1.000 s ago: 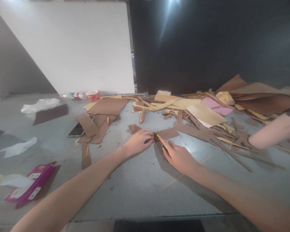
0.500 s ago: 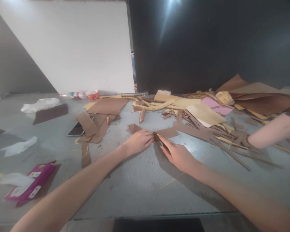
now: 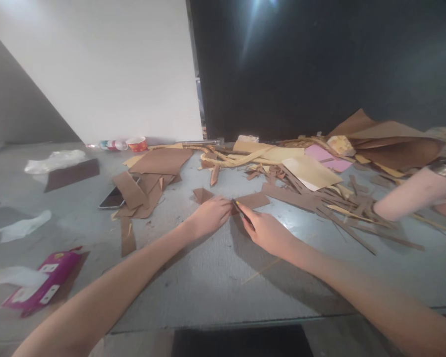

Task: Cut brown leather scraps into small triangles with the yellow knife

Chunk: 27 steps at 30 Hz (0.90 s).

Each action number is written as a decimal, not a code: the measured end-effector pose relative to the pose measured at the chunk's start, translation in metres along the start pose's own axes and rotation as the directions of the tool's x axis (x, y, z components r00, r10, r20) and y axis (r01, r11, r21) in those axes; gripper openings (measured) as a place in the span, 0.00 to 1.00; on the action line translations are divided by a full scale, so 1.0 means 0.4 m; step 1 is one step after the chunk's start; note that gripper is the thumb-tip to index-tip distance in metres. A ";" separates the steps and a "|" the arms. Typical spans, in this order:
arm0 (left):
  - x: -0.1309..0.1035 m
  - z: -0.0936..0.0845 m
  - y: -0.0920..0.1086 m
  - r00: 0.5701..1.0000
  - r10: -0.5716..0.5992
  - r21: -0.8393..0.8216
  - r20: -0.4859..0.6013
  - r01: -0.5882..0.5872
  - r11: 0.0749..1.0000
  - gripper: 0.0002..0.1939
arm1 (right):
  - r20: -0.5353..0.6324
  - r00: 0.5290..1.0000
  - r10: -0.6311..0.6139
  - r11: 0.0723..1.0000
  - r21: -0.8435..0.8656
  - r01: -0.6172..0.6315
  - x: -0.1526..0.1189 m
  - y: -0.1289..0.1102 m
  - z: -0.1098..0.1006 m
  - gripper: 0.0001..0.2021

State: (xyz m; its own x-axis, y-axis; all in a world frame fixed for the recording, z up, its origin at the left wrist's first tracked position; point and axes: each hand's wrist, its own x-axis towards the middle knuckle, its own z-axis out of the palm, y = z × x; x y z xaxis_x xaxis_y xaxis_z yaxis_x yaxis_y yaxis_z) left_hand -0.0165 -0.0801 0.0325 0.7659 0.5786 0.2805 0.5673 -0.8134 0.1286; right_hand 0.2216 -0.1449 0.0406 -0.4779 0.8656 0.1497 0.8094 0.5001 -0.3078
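Observation:
My left hand (image 3: 210, 216) lies near the middle of the table with its fingers bent and close together. Its fingertips press on a small brown sheet piece (image 3: 255, 200) that sticks out to the right past both hands. In my right hand (image 3: 269, 233) is a slim dark utility knife (image 3: 247, 214) with a yellow spot, gripped like a pen. Its tip points away from me, right beside the left fingertips. The tip's contact with the brown piece is too blurred to tell. Left of my left hand's fingers lies a brown scrap (image 3: 202, 195).
Brown strips (image 3: 297, 197) and scraps lie to the right, where another person's forearm (image 3: 412, 196) reaches in. Brown sheets (image 3: 159, 161) partly cover a phone (image 3: 111, 198) at left. A magenta tissue pack (image 3: 59, 270) sits at front left, a paper cup (image 3: 137, 144) at the back.
The whole view has shifted slightly, so everything appears a little further left. Both hands keep nearly the same places over the brown piece, with the knife still held.

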 end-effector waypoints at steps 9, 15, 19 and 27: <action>0.000 0.005 0.007 0.999 -0.037 -0.016 -0.010 0.037 0.999 0.15 | -0.006 1.000 0.019 1.000 -0.012 -0.019 -0.010 -0.018 -0.024 0.28; -0.003 0.017 0.002 0.999 -0.039 -0.044 -0.033 0.037 0.998 0.16 | -0.012 0.999 0.030 0.999 0.020 -0.030 -0.023 -0.026 -0.042 0.27; -0.005 0.019 0.004 0.999 -0.044 -0.020 -0.029 0.044 0.999 0.16 | 0.007 0.999 0.049 0.998 0.029 -0.049 -0.035 -0.029 -0.057 0.28; -0.008 0.027 0.004 0.998 -0.050 -0.012 -0.031 0.050 0.999 0.15 | -0.018 0.999 0.035 0.999 0.001 -0.035 -0.059 -0.032 -0.074 0.26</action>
State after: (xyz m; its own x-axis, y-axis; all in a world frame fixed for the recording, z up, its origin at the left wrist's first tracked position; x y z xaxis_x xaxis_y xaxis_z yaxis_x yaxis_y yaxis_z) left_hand -0.0148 -0.0824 0.0217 0.7264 0.6166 0.3034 0.6014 -0.7840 0.1535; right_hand 0.2327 -0.1711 0.0687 -0.4426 0.8831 0.1560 0.8254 0.4691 -0.3140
